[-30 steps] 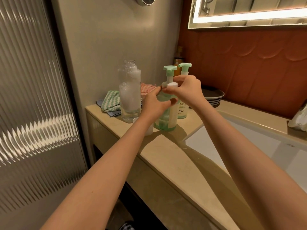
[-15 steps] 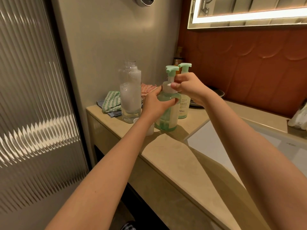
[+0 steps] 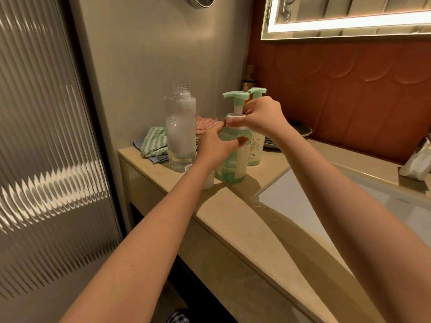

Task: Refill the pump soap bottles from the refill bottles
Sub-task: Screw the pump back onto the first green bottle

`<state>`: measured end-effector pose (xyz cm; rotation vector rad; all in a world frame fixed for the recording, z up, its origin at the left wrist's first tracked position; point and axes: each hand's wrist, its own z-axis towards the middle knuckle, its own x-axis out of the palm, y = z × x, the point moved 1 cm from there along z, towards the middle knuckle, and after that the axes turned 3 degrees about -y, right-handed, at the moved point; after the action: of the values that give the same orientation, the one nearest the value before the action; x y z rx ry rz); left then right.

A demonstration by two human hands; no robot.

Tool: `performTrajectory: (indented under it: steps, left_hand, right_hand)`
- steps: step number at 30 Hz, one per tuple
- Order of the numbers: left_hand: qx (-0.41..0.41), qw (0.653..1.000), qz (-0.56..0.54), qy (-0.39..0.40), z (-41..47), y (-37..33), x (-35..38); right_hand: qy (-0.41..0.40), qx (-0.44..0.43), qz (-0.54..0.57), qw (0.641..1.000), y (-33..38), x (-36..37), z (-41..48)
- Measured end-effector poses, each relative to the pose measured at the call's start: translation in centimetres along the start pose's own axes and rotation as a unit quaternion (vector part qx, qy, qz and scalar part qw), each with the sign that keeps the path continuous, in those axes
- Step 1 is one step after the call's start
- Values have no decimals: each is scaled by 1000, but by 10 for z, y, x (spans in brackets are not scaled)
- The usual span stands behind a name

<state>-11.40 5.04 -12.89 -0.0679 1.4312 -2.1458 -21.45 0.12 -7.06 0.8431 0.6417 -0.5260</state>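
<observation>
Two bare arms are stretched over the beige counter (image 3: pixel 233 210), with a white sink (image 3: pixel 303 201) set into it on the right. Closest in, a small white cap (image 3: pixel 209 181) is parked just beside the near pump bottle (image 3: pixel 232 166). That bottle's green body is gripped by the left hand (image 3: pixel 217 145), fingers curled round it, while its white collar (image 3: pixel 235 116) is pinched by the right hand (image 3: pixel 262 117). Just behind, a second pump bottle (image 3: pixel 255 150) is stood upright. Off to the left, the clear refill bottle (image 3: pixel 180 136) is left uncapped, foam clinging inside. Folded cloths (image 3: pixel 154 144) are piled behind it.
</observation>
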Motion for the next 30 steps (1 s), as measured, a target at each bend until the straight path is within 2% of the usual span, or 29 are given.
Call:
performTrajectory:
  steps: [2,4,8,13,15,17,19,20,25,30]
  left_hand:
    - [4,1000,5,3,-1,-1,0]
    - [2,1000,2,5,-1,-2,-1]
    - [3,1000,5,6,-1,-2,-1]
    - [3,1000,4,1,0,0,1]
    - [-1,1000,4,0,1,1,1]
    - [0,1000,-2,3,1,1,0]
    - [4,1000,-1,5,1,2,0]
    - [7,1000,-1,4,2,3,0]
    - [9,1000,1,-2,3,4,1]
    - [-3,1000,-1,-2,3,4,1]
  right_hand:
    - [-32,-6,-44,998,2,2,-2]
    - [-9,-3,-45,999,3,3,-2]
    - [83,45,128,987,3,-2,-6]
    - [-9,35,54,998,-2,4,0]
    - [-13,32,27,999,-5,8,1]
    - [26,37,99,994,-6,9,-1]
    - [80,63,225,969,-7,6,-6]
    - [86,68,248,963,-8,4,-7]
    - [-20,39,128,991,-12,7,-3]
    - [67,60,235,968,-10,12,-3]
